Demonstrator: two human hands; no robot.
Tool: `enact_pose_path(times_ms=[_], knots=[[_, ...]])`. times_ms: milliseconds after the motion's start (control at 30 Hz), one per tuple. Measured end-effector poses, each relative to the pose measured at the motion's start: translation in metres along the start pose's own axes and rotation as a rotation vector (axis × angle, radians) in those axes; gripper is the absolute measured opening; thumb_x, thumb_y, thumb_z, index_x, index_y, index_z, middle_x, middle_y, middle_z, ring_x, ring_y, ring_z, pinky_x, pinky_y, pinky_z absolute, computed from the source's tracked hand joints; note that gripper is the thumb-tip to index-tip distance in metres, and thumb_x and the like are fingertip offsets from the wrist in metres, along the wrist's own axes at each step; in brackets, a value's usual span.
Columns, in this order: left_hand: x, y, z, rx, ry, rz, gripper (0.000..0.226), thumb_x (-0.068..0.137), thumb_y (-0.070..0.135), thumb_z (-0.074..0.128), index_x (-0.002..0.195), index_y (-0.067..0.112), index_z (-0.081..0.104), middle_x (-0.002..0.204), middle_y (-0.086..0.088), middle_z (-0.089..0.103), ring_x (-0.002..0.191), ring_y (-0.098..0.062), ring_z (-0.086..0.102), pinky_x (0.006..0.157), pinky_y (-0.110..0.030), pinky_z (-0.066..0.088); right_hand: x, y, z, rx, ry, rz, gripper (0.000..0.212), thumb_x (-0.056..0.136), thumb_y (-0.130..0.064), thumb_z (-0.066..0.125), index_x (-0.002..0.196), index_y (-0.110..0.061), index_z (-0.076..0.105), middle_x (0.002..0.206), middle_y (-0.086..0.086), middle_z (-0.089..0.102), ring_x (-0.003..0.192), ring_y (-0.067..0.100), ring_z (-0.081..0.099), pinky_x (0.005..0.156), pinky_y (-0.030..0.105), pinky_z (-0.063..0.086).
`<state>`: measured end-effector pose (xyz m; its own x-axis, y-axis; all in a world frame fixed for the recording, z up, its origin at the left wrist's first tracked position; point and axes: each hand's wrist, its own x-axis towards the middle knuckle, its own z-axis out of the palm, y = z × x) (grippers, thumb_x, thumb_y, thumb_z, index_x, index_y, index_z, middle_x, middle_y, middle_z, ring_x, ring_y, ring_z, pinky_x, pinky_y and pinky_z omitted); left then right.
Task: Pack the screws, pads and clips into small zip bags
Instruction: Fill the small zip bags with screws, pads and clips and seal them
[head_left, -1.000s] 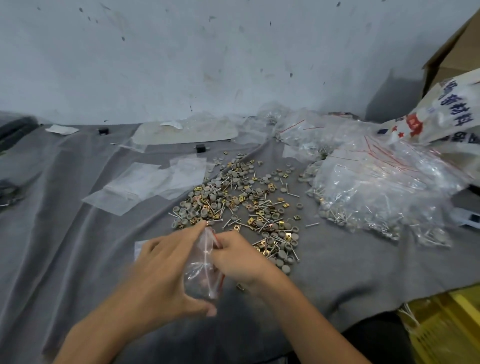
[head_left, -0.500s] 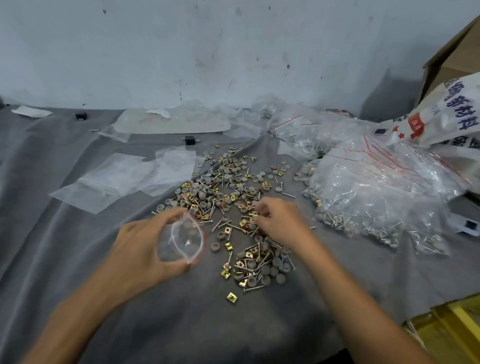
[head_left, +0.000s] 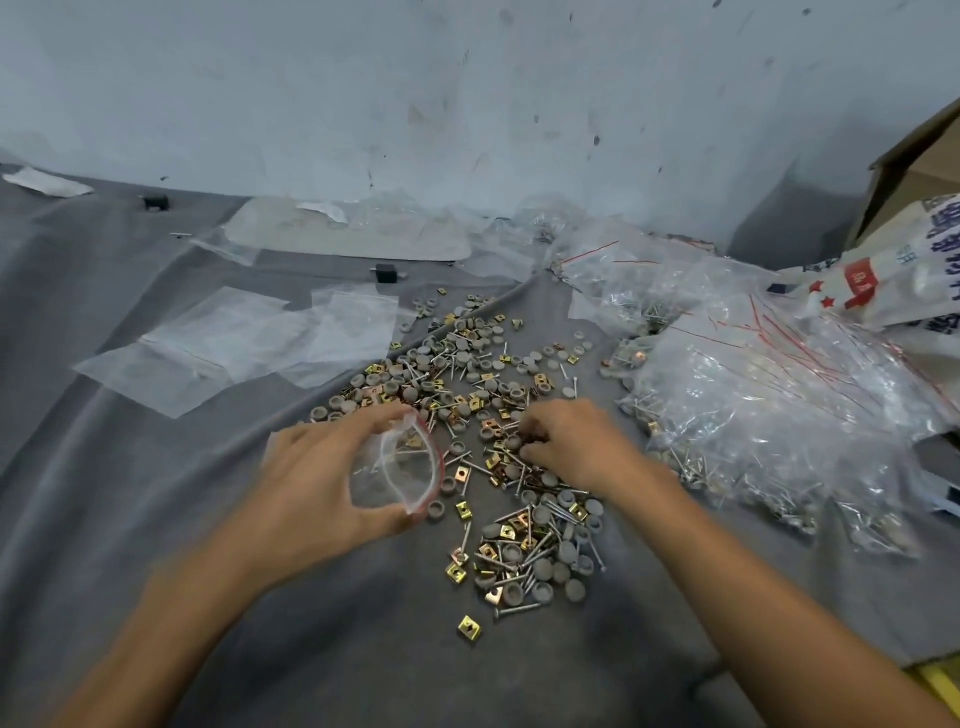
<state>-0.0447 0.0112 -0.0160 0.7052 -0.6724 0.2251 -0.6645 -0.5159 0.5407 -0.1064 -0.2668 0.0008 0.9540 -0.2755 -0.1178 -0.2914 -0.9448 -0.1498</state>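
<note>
Grey cloth worktop (head_left: 156, 519), centre: left hand (head_left: 322, 483) pinches the small clear red-lipped zip bag (head_left: 400, 467) open; right hand (head_left: 576, 447) has left it, curled into the heap of grey pads, brass clips, steel screws (head_left: 467, 374), perhaps gripping some, so filling starts.

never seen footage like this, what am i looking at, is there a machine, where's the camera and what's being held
There is no machine: these are a person's two bare hands, filmed by one wide-angle camera worn on the head, looking forward and down. The left hand holds a small clear zip bag with its red-edged mouth open. The right hand has its fingertips down in a pile of loose parts: grey round pads, gold square clips and thin screws; whether it has pinched one cannot be told. All lies on a grey cloth. To the left lie flat empty bags, to the right a heap of filled bags, by a printed sack and a cardboard box.
</note>
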Motion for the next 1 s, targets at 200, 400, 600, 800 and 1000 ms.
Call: enact_pose_path(times_ms=[200, 400, 600, 800, 1000], knots=[[-0.012, -0.001, -0.010, 0.054, 0.015, 0.020, 0.091, 0.060, 0.076, 0.067, 0.140, 0.060, 0.027, 0.129, 0.030, 0.053, 0.122, -0.004, 0.049, 0.112, -0.041, 0.031, 0.000, -0.009, 0.008, -0.192, 0.092, -0.076, 0.014, 0.097, -0.023, 0.056, 0.100, -0.014, 0.066, 0.092, 0.006, 0.069, 0.084, 0.026, 0.066, 0.076, 0.043, 0.058], [-0.015, 0.001, -0.017, 0.086, -0.010, 0.005, 0.088, 0.061, 0.072, 0.065, 0.138, 0.061, 0.024, 0.129, 0.035, 0.040, 0.127, -0.003, 0.043, 0.112, -0.034, 0.026, -0.005, -0.004, -0.004, -0.082, 0.178, -0.022, 0.017, 0.099, -0.019, 0.051, 0.100, -0.015, 0.068, 0.088, 0.006, 0.070, 0.080, 0.027, 0.066, 0.075, 0.040, 0.057], [-0.016, 0.000, -0.018, 0.055, -0.035, 0.004, 0.086, 0.061, 0.080, 0.053, 0.138, 0.064, 0.019, 0.123, 0.047, 0.029, 0.113, 0.014, 0.028, 0.103, -0.024, 0.021, -0.010, -0.009, -0.034, 0.082, 0.183, -0.010, 0.009, 0.098, -0.023, 0.062, 0.098, -0.021, 0.071, 0.091, -0.002, 0.070, 0.076, 0.012, 0.062, 0.069, 0.030, 0.050], [-0.014, 0.001, -0.014, -0.015, -0.016, 0.013, 0.087, 0.060, 0.079, 0.057, 0.139, 0.063, 0.025, 0.128, 0.046, 0.037, 0.120, 0.010, 0.036, 0.106, -0.028, 0.026, -0.040, -0.064, -0.050, 0.515, 0.097, -0.285, 0.007, 0.093, -0.027, 0.068, 0.089, -0.027, 0.074, 0.072, -0.017, 0.071, 0.061, 0.003, 0.069, 0.055, 0.015, 0.048], [-0.014, 0.004, -0.016, -0.253, 0.051, 0.033, 0.085, 0.062, 0.066, 0.078, 0.138, 0.055, 0.041, 0.127, 0.033, 0.059, 0.119, 0.005, 0.057, 0.103, -0.042, 0.048, -0.042, -0.109, -0.052, 0.447, 0.017, -0.399, 0.010, 0.092, -0.022, 0.070, 0.095, -0.028, 0.078, 0.078, -0.012, 0.073, 0.069, 0.000, 0.066, 0.062, 0.016, 0.049]])
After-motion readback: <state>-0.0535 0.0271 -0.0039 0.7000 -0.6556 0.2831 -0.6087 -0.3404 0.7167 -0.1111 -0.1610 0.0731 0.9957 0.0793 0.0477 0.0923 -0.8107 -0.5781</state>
